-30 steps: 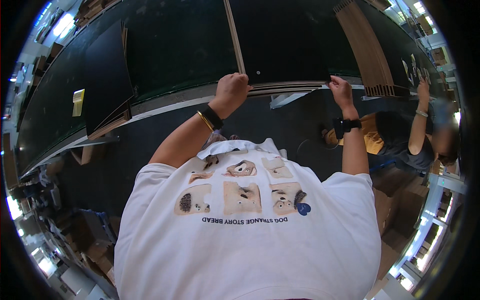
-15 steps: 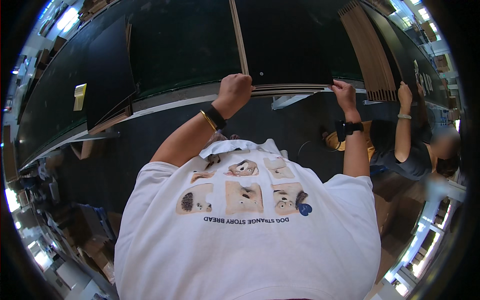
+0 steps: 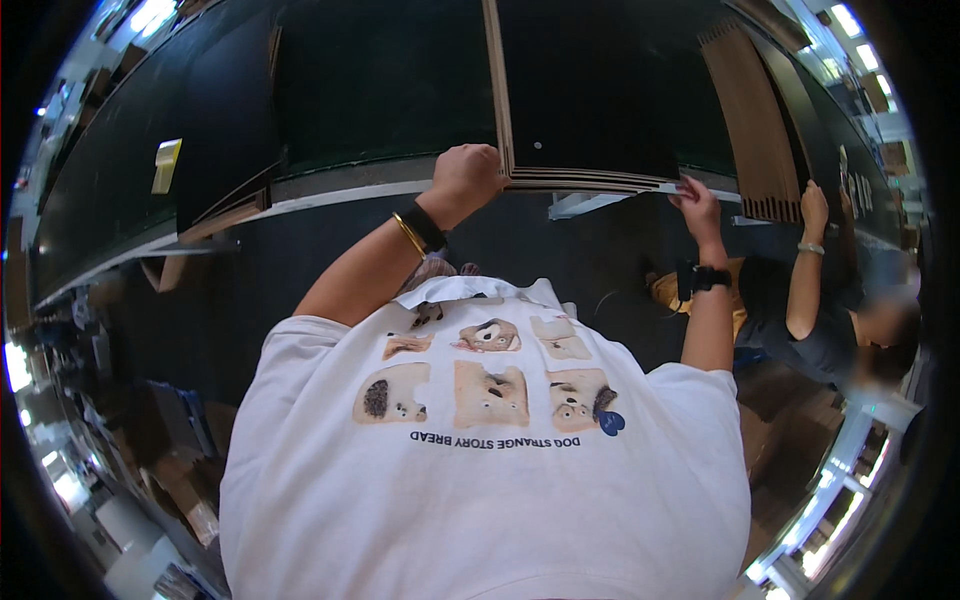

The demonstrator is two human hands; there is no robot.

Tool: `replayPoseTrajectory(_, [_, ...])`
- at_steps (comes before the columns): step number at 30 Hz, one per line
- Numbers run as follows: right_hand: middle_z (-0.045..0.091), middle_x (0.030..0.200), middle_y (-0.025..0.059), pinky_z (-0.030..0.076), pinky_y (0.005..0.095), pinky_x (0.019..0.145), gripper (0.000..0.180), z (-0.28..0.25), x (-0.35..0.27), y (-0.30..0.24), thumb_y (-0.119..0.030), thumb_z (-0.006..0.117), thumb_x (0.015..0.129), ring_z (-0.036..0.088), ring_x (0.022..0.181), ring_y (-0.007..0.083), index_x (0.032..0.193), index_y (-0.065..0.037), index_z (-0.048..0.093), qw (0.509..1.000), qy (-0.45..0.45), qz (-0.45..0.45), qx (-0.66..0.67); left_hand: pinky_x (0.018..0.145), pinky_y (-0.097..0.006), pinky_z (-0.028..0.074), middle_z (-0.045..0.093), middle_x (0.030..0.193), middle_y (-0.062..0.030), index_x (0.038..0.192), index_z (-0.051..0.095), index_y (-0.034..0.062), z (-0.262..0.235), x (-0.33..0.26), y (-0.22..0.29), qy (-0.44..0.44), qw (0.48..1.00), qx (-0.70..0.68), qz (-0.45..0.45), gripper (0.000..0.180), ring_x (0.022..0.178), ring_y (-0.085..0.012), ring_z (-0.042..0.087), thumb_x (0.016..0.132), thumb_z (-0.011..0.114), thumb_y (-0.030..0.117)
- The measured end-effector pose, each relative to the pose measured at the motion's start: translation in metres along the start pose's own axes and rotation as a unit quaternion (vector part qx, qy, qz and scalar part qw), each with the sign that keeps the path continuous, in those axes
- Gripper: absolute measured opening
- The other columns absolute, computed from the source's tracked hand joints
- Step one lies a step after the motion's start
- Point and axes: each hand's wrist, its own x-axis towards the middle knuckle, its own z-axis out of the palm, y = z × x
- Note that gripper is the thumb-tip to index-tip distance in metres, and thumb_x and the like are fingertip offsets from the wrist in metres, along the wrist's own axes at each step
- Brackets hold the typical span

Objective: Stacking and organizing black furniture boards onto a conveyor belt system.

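A small stack of flat black boards (image 3: 600,110) with pale brown edges lies in front of me, its near side slightly past the edge of a dark green worktable (image 3: 380,110). At the stack's near left corner, my left hand (image 3: 466,183) is closed, its knuckles up and its fingertips hidden against the board edges. My right hand (image 3: 700,208) is beside the near right corner, its thumb and fingers a little apart and slightly blurred. Whether its fingertips still touch the boards is hard to see.
To the left lie more black boards (image 3: 225,130) and a yellow-and-white label (image 3: 167,166). At right is a row of upright brown-edged boards (image 3: 757,130). A co-worker's hand (image 3: 815,203) rests near its far end. White metal framing (image 3: 590,203) runs under the table.
My right hand has loosened from its pinch on the near right corner and shifted slightly down and outward. My left hand stays at the left corner. The whole view has shifted slightly.
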Motion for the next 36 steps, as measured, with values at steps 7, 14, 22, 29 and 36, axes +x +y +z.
replayPoseTrajectory(7, [0.063, 0.083, 0.0114, 0.053, 0.0333, 0.071, 0.021, 0.017, -0.063, 0.09, -0.002, 0.054, 0.083, 0.061, 0.081, 0.0176, 0.102, 0.005, 0.057, 0.723, -0.221, 0.351, 0.552, 0.058, -0.031, 0.048, 0.064, 0.07, -0.0082, 0.074, 0.068, 0.0075, -0.005, -0.042, -0.073, -0.159, 0.985, 0.016, -0.064, 0.019, 0.063, -0.0225, 0.062, 0.073, 0.068, 0.027])
replayPoseTrajectory(14, [0.067, 0.085, 0.0106, 0.051, 0.0268, 0.068, 0.018, 0.122, -0.126, 0.022, -0.007, 0.066, 0.075, 0.064, 0.077, 0.0157, 0.091, -0.001, 0.065, 0.89, -0.449, 0.084, 0.016, 0.047, -0.026, 0.045, 0.06, 0.058, -0.0047, 0.068, 0.066, 0.0027, 0.025, -0.144, -0.161, -0.194, 0.948, -0.148, -0.204, 0.019, 0.05, -0.0126, 0.057, 0.074, 0.068, 0.02])
replayPoseTrajectory(22, [0.063, 0.091, 0.0217, 0.048, 0.0398, 0.073, 0.021, 0.211, -0.157, -0.06, -0.013, 0.054, 0.076, 0.061, 0.085, 0.0359, 0.089, -0.002, 0.066, 0.84, -0.501, 0.208, 0.037, 0.071, -0.039, 0.049, 0.064, 0.09, -0.0179, 0.085, 0.065, 0.0057, 0.161, -0.256, -0.241, -0.173, 0.909, -0.175, -0.336, 0.028, 0.087, -0.0347, 0.061, 0.074, 0.064, 0.031])
replayPoseTrajectory(29, [0.062, 0.091, 0.0245, 0.047, 0.0402, 0.072, 0.026, 0.259, -0.145, -0.107, -0.019, 0.055, 0.077, 0.061, 0.084, 0.0372, 0.091, 0.001, 0.065, 0.863, -0.499, 0.052, -0.053, 0.072, -0.037, 0.048, 0.065, 0.09, -0.0142, 0.091, 0.066, 0.0053, 0.222, -0.325, -0.323, -0.11, 0.894, -0.201, -0.385, 0.034, 0.083, -0.0259, 0.063, 0.076, 0.065, 0.036])
replayPoseTrajectory(36, [0.065, 0.086, 0.0196, 0.049, 0.0359, 0.068, 0.031, 0.314, -0.141, -0.178, -0.023, 0.063, 0.075, 0.064, 0.08, 0.029, 0.093, 0.002, 0.064, 0.873, -0.486, 0.016, -0.035, 0.074, -0.033, 0.049, 0.064, 0.092, -0.0091, 0.096, 0.065, 0.002, 0.21, -0.376, -0.374, -0.085, 0.774, -0.488, -0.395, 0.027, 0.082, -0.0182, 0.06, 0.072, 0.07, 0.013])
